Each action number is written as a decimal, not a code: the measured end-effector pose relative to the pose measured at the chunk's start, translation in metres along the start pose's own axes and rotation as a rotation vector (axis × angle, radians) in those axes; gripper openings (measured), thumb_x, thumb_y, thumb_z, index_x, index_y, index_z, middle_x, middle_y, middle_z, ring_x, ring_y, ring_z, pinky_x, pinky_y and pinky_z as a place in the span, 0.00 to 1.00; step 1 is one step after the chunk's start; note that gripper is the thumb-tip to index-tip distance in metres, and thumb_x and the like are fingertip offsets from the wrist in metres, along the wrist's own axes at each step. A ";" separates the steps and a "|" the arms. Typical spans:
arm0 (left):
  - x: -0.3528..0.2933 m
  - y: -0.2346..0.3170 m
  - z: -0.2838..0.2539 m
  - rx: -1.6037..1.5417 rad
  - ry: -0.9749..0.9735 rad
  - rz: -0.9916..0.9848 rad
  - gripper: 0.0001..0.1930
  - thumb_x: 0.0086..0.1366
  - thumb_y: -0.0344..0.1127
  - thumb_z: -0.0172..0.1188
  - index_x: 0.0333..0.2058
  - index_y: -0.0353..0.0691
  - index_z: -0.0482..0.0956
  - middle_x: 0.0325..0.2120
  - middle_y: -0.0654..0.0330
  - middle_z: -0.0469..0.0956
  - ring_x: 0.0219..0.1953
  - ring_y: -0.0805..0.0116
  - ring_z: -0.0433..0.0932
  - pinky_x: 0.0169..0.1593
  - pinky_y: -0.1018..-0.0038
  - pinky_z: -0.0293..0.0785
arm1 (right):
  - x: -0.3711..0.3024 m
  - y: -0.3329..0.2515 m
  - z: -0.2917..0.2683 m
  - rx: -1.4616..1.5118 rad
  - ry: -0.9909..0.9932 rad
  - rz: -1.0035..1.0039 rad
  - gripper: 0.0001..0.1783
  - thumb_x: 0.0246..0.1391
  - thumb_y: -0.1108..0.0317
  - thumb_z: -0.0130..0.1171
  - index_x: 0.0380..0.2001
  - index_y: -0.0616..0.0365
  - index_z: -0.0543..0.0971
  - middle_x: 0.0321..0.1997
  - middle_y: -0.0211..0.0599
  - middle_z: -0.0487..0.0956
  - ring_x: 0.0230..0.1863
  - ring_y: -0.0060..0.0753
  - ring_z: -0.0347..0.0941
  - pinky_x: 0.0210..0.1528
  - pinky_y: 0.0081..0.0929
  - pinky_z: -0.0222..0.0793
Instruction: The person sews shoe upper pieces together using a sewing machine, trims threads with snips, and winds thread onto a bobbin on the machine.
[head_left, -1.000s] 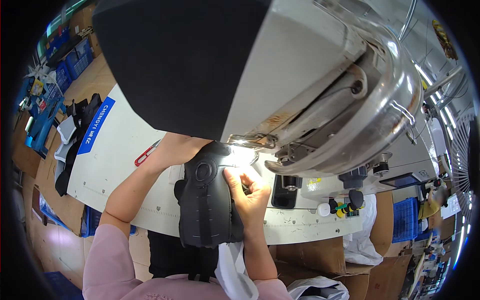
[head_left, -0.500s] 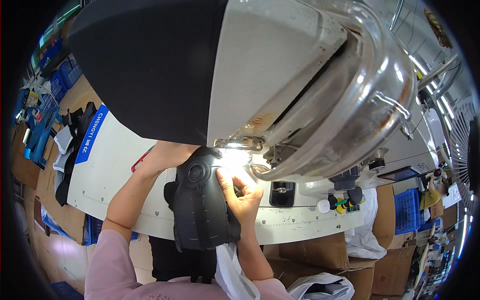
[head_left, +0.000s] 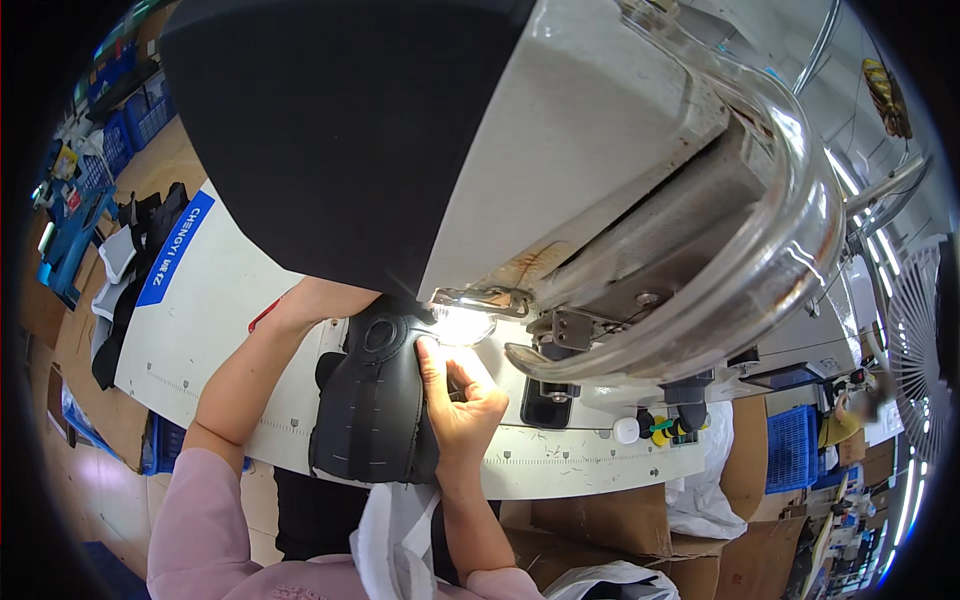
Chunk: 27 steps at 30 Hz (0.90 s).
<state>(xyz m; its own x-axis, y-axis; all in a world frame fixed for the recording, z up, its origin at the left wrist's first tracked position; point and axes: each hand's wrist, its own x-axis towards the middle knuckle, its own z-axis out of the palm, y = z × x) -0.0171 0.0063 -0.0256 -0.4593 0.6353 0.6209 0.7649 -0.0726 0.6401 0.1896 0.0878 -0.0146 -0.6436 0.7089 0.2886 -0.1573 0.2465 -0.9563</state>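
A black padded sewn piece, with a raised round ring and short pale marks down its front, stands at the near side of a sewing machine. Its upper edge is beside the bright lamp under the machine head. My right hand is closed on its right edge, thumb on the front and fingers curled. My left hand reaches behind the piece's upper left side; the machine's dark cover and the piece hide its fingers. White cloth hangs below the piece, beside my right forearm.
The white machine table has a ruled front edge. A red-handled tool lies near my left wrist. Black and white pieces are piled at the left. Cardboard boxes, a blue crate and a fan are at the right.
The whole view has shifted and tilted slightly. The black piece and both hands appear a little farther left. My right hand keeps its grip at the piece's edge.
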 end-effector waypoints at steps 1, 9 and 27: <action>0.000 0.000 0.001 0.003 0.009 0.001 0.07 0.59 0.21 0.62 0.37 0.30 0.81 0.33 0.54 0.82 0.34 0.62 0.80 0.39 0.68 0.77 | 0.001 -0.001 0.000 -0.014 -0.006 -0.056 0.07 0.60 0.74 0.69 0.36 0.70 0.85 0.27 0.23 0.81 0.29 0.11 0.68 0.31 0.14 0.64; 0.001 -0.004 0.005 0.040 0.100 0.040 0.07 0.58 0.20 0.61 0.36 0.30 0.82 0.32 0.55 0.83 0.33 0.61 0.80 0.39 0.68 0.77 | 0.012 -0.004 -0.008 0.028 -0.016 -0.016 0.07 0.62 0.76 0.65 0.39 0.71 0.86 0.28 0.23 0.82 0.30 0.11 0.68 0.32 0.15 0.65; 0.001 0.008 0.004 0.053 0.238 0.050 0.07 0.58 0.20 0.59 0.36 0.30 0.82 0.31 0.54 0.83 0.33 0.59 0.81 0.38 0.67 0.77 | 0.018 -0.011 -0.043 0.023 -0.360 -0.003 0.36 0.71 0.40 0.50 0.21 0.65 0.71 0.16 0.22 0.63 0.24 0.18 0.57 0.23 0.29 0.54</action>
<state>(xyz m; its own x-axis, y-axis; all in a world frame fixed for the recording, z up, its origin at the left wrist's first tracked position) -0.0099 0.0097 -0.0214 -0.5086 0.4325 0.7445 0.8091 -0.0555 0.5850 0.2120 0.1270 0.0030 -0.8649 0.4292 0.2604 -0.1739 0.2305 -0.9574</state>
